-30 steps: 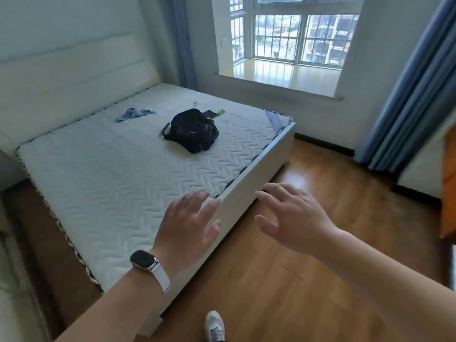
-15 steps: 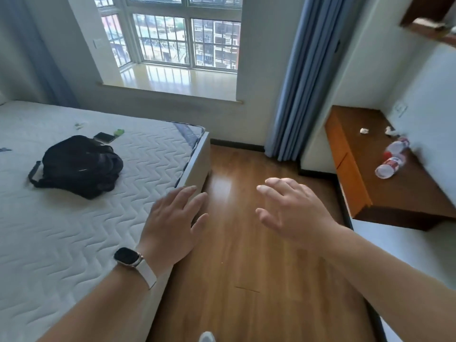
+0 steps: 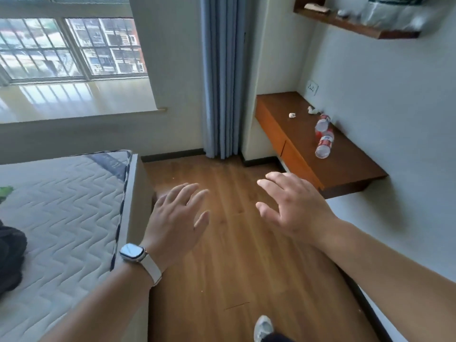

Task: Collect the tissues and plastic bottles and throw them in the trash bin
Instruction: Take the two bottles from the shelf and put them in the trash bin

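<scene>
Two clear plastic bottles with red labels lie on their sides on a wall-mounted wooden desk (image 3: pixel 350 166) at the right: one nearer (image 3: pixel 324 145), one farther (image 3: pixel 321 124). A crumpled white tissue (image 3: pixel 292 115) sits further back on the desk, and another tissue (image 3: pixel 311 110) lies by the wall. My left hand (image 3: pixel 176 223), with a watch on its wrist, and my right hand (image 3: pixel 290 206) are held out over the wooden floor, fingers spread, holding nothing. Both hands are well short of the desk. No trash bin is in view.
A bed with a white quilted mattress (image 3: pixel 61 218) fills the left, with a black bag (image 3: pixel 9 257) at its edge. Blue curtains (image 3: pixel 219 77) hang ahead beside a window (image 3: pixel 71 45). A wooden shelf (image 3: pixel 355 23) hangs above the desk. Wooden floor (image 3: pixel 234 255) runs between bed and desk.
The view has swung right, from the bed to the desk. The bottles and tissues came into view and now sit closer. Both hands stayed open in front of me.
</scene>
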`<state>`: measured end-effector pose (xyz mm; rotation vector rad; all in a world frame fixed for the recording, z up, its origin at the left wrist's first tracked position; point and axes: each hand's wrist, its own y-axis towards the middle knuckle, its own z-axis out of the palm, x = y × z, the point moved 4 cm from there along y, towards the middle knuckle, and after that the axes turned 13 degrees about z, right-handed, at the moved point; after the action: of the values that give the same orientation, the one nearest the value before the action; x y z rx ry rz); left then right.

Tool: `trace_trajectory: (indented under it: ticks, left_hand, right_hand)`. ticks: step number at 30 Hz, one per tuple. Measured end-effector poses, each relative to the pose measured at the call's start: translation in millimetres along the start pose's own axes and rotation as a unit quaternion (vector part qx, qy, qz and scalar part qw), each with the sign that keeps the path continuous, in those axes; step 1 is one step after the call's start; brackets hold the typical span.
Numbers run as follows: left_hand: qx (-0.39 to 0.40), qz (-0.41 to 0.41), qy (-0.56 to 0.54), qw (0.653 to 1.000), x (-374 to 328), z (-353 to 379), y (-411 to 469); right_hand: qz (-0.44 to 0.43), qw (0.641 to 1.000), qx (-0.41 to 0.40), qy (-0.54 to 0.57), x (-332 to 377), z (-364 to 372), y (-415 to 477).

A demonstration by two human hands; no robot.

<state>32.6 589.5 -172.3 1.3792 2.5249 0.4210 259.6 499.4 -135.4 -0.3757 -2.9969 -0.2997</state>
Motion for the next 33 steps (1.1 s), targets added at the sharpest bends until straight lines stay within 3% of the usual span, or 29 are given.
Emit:
trace_trajectory:
  ticks: [6, 22, 33]
  left_hand:
    - [0.008, 0.049, -0.015, 0.999, 9.5, 36.9, 84.4]
    - [0.041, 0.087, -0.003, 0.995, 22.4, 123.1, 363.8]
    - [0.059, 0.14, -0.053, 0.987, 46.1, 181.2, 473.3]
  right_hand:
    - [0.049, 0.999, -0.006, 0.007, -56.2, 23.1, 49.7]
    - [0.119, 0.992, 0.038, 0.021, -236.4, 40.6, 244.1]
    - [0.203, 0.978, 0.046, 0.02, -291.9, 62.8, 313.0]
